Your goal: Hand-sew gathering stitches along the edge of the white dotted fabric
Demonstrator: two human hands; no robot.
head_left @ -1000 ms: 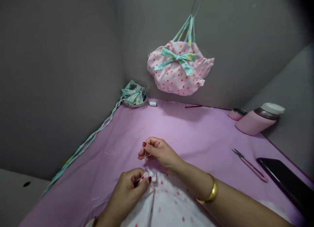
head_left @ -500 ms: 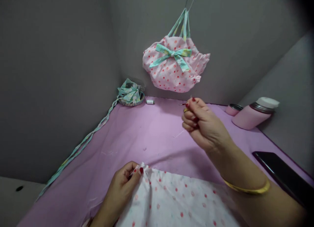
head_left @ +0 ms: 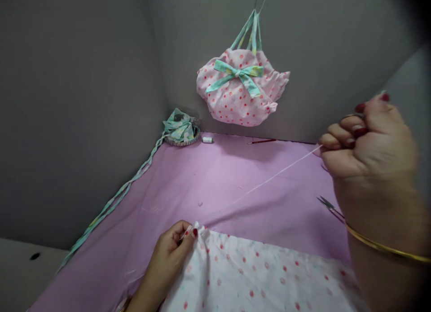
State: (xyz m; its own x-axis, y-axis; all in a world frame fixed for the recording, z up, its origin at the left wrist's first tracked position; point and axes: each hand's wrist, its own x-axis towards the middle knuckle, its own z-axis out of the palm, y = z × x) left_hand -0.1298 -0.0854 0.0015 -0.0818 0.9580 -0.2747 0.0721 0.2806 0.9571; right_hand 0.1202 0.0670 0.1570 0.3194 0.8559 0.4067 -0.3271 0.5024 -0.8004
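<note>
My left hand (head_left: 168, 253) pinches the gathered corner of a white cloth with red dots (head_left: 251, 274) between thumb and fingers. A white thread (head_left: 281, 172) slants from near that corner up to my raised right hand (head_left: 370, 146), which is closed with the thread running out from under its fingers. Thumb and forefinger are pressed together at the top; a needle there cannot be made out. Below the right hand, on the purple cloth (head_left: 208, 177), lies a pair of small scissors (head_left: 326, 203), partly hidden by the wrist.
A pink dotted bag with a green bow (head_left: 235, 94) hangs against the grey wall. At the back are a basket with green fabric (head_left: 182, 125), a thread spool (head_left: 208, 140) and a thin red stick (head_left: 262, 141). Long green strips (head_left: 124, 188) trail along the left edge.
My right hand has moved right and towards me, drawing the thread out into a long line. It now covers the pink bottle, and the scissors have come into view. The left hand stays put.
</note>
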